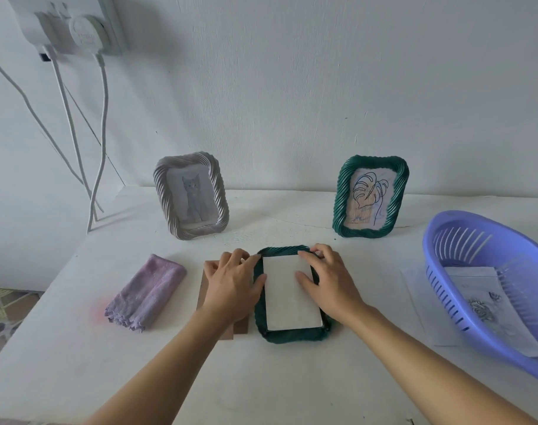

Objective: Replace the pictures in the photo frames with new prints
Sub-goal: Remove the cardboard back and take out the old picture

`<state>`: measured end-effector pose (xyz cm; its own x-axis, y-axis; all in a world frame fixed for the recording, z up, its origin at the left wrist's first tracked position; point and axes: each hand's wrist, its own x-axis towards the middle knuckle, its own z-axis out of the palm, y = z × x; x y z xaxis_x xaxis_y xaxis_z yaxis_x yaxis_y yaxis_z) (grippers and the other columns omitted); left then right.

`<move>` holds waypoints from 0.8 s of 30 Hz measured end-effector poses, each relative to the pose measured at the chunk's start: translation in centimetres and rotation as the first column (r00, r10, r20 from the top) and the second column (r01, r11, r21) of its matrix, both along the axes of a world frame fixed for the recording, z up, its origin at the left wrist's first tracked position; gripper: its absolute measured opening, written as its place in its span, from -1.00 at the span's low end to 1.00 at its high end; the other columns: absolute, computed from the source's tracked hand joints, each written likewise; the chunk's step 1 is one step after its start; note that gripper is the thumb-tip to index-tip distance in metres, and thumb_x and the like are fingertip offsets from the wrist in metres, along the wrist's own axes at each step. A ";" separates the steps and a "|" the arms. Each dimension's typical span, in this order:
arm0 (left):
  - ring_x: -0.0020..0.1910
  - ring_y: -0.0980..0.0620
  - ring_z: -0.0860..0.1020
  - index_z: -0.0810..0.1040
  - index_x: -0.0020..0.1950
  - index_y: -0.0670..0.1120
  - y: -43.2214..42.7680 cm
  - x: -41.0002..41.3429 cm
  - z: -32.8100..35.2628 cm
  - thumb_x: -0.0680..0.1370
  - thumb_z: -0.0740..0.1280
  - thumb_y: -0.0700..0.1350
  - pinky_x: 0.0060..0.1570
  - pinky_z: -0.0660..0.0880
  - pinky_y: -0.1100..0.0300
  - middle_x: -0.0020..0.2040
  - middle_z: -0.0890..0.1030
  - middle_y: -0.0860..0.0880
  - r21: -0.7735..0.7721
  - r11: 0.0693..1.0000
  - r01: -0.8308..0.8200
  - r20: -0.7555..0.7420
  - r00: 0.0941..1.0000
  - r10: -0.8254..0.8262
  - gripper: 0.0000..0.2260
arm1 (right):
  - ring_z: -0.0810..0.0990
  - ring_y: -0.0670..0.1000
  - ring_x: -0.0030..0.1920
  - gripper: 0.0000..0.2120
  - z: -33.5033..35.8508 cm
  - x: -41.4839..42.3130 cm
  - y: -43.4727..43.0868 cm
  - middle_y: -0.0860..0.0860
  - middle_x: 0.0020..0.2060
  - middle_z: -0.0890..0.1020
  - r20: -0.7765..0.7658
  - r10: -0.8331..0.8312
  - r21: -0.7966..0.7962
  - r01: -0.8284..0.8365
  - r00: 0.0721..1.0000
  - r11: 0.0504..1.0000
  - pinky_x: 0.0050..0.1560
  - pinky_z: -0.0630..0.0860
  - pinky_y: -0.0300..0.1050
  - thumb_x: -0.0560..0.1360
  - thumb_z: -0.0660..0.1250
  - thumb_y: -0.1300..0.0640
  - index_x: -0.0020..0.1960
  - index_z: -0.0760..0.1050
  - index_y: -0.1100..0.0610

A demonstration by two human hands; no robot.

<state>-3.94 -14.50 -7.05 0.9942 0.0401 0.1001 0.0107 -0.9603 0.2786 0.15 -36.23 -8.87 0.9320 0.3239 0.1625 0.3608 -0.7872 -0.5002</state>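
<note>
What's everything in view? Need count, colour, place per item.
grey frame: 1, pale grey, upright back left, cat picture
upright green frame: 1, dark green, back right, leaf drawing
flat frame: 1, dark green, face down, centre
sheet: 1, white, in flat frame's back
board: 1, brown, left of flat frame, under left hand
cloth: 1, purple, folded, front left
basket: 1, lilac, right edge
prints: count unclear, in basket
loose paper: count unclear, white, under basket
cables: several, white, upper left
table: 1, white
left hand: on flat frame's left edge
right hand: on sheet, frame's top right
</note>
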 end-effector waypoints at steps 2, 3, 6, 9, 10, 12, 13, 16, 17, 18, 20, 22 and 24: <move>0.24 -0.04 0.43 0.46 0.41 0.10 0.0 -0.3 -0.7 0.62 0.18 0.17 0.14 0.24 -0.10 0.25 0.48 0.08 -0.019 1.000 0.015 0.028 1.000 -0.015 -0.61 | 0.40 0.07 0.19 -0.47 0.8 0.7 0.2 0.00 0.21 0.36 -0.018 0.018 -0.093 -0.020 1.000 0.995 0.21 0.46 -0.03 0.53 0.33 -0.19 0.41 0.45 0.03; 0.20 -0.04 0.44 0.48 0.39 0.11 0.2 -0.5 -1.1 0.62 0.15 0.18 0.11 0.25 -0.10 0.23 0.49 0.09 -0.019 0.999 0.027 0.048 0.998 -0.027 -0.61 | 0.39 0.06 0.18 -0.43 1.1 1.0 0.3 0.00 0.19 0.35 -0.036 0.024 -0.129 -0.028 0.999 0.991 0.20 0.46 -0.05 0.51 0.33 -0.24 0.42 0.43 0.02; 0.15 -0.03 0.46 0.54 0.33 0.14 0.5 -0.7 -1.8 0.59 0.04 0.23 0.05 0.27 -0.10 0.20 0.50 0.11 -0.006 0.999 0.039 0.087 0.996 -0.038 -0.55 | 0.38 0.07 0.16 -0.40 1.8 1.6 0.8 0.00 0.14 0.32 -0.053 0.041 -0.183 -0.050 0.998 0.982 0.16 0.45 -0.05 0.46 0.36 -0.29 0.39 0.46 0.01; 0.15 -0.03 0.45 0.55 0.33 0.15 0.6 -0.7 -1.8 0.58 0.00 0.26 0.06 0.25 -0.11 0.21 0.50 0.10 0.000 0.999 0.032 0.093 0.995 -0.032 -0.52 | 0.41 0.09 0.15 -0.44 1.8 1.5 1.0 0.03 0.15 0.35 -0.019 0.047 -0.201 -0.049 0.999 0.978 0.14 0.47 -0.01 0.45 0.39 -0.26 0.33 0.49 0.05; 0.16 -0.03 0.44 0.54 0.34 0.16 0.6 -0.6 -1.8 0.57 -0.01 0.26 0.07 0.24 -0.11 0.22 0.50 0.10 -0.002 1.000 0.030 0.089 0.996 -0.029 -0.51 | 0.42 0.11 0.15 -0.45 1.7 1.4 1.1 0.04 0.16 0.37 0.003 0.046 -0.204 -0.044 0.999 0.978 0.13 0.48 0.00 0.45 0.40 -0.25 0.31 0.50 0.06; 0.18 -0.03 0.43 0.53 0.35 0.17 0.5 -0.6 -1.6 0.57 -0.02 0.28 0.09 0.22 -0.11 0.23 0.49 0.10 -0.006 0.999 0.033 0.079 0.996 -0.032 -0.49 | 0.44 0.12 0.14 -0.46 1.5 1.2 1.2 0.05 0.16 0.40 0.048 0.037 -0.202 -0.026 0.998 0.979 0.10 0.49 0.03 0.43 0.43 -0.24 0.27 0.52 0.08; 0.19 -0.03 0.42 0.53 0.35 0.17 0.6 -0.6 -1.5 0.56 -0.01 0.29 0.10 0.22 -0.11 0.24 0.49 0.10 -0.008 0.999 0.036 0.073 0.997 -0.036 -0.49 | 0.45 0.13 0.14 -0.47 1.4 1.2 1.2 0.06 0.16 0.42 0.075 0.030 -0.199 -0.014 0.997 0.980 0.07 0.49 0.05 0.41 0.44 -0.24 0.24 0.54 0.07; 0.22 -0.03 0.42 0.51 0.37 0.17 0.7 -0.6 -1.3 0.61 0.09 0.27 0.13 0.22 -0.13 0.26 0.48 0.10 -0.012 0.999 0.034 0.051 0.998 -0.033 -0.57 | 0.46 0.12 0.15 -0.49 1.1 1.1 1.2 0.04 0.14 0.45 0.139 0.005 -0.169 0.019 0.990 0.986 0.01 0.48 0.05 0.35 0.50 -0.23 0.17 0.56 0.04; 0.24 -0.04 0.41 0.50 0.38 0.16 0.6 -0.5 -1.2 0.62 0.15 0.25 0.14 0.22 -0.13 0.27 0.47 0.09 -0.019 0.999 0.028 0.050 0.998 -0.027 -0.61 | 0.47 0.10 0.14 -0.50 1.0 1.0 1.3 0.02 0.13 0.45 0.151 0.001 -0.153 0.023 0.988 0.988 0.01 0.47 0.05 0.33 0.52 -0.22 0.16 0.56 0.02; 0.24 -0.03 0.42 0.50 0.39 0.15 0.6 -0.5 -1.2 0.62 0.19 0.22 0.15 0.21 -0.13 0.27 0.47 0.08 -0.035 0.999 0.020 0.050 0.999 -0.018 -0.62 | 0.47 0.08 0.14 -0.50 1.0 1.0 1.3 0.00 0.12 0.45 0.162 0.000 -0.137 0.023 0.987 0.990 0.01 0.46 0.05 0.32 0.53 -0.21 0.15 0.56 0.01; 0.25 -0.02 0.43 0.48 0.40 0.14 0.5 -0.6 -0.9 0.60 0.23 0.22 0.17 0.20 -0.10 0.26 0.46 0.06 -0.078 0.997 -0.003 0.050 0.999 0.007 -0.60 | 0.48 0.06 0.12 -0.52 0.9 0.9 1.3 -0.03 0.09 0.45 0.185 0.001 -0.096 0.017 0.983 0.995 0.01 0.43 0.04 0.31 0.55 -0.19 0.13 0.54 0.00; 0.26 0.01 0.42 0.45 0.41 0.15 0.3 -0.6 -0.6 0.59 0.26 0.22 0.18 0.20 -0.05 0.26 0.44 0.06 -0.112 0.994 -0.010 0.055 0.998 0.016 -0.59 | 0.48 0.03 0.09 -0.53 0.9 0.8 1.3 -0.06 0.05 0.47 0.198 0.006 -0.053 0.004 0.980 0.999 0.00 0.42 0.03 0.32 0.55 -0.16 0.11 0.51 -0.01; 0.28 0.02 0.40 0.46 0.41 0.16 0.1 -0.5 -0.4 0.58 0.29 0.22 0.17 0.17 0.00 0.26 0.43 0.07 -0.135 0.991 0.002 0.065 0.998 0.007 -0.59 | 0.48 0.02 0.07 -0.56 0.8 0.8 1.2 -0.07 0.03 0.48 0.213 0.020 -0.026 -0.015 0.977 1.000 -0.01 0.41 0.02 0.34 0.55 -0.14 0.10 0.48 -0.02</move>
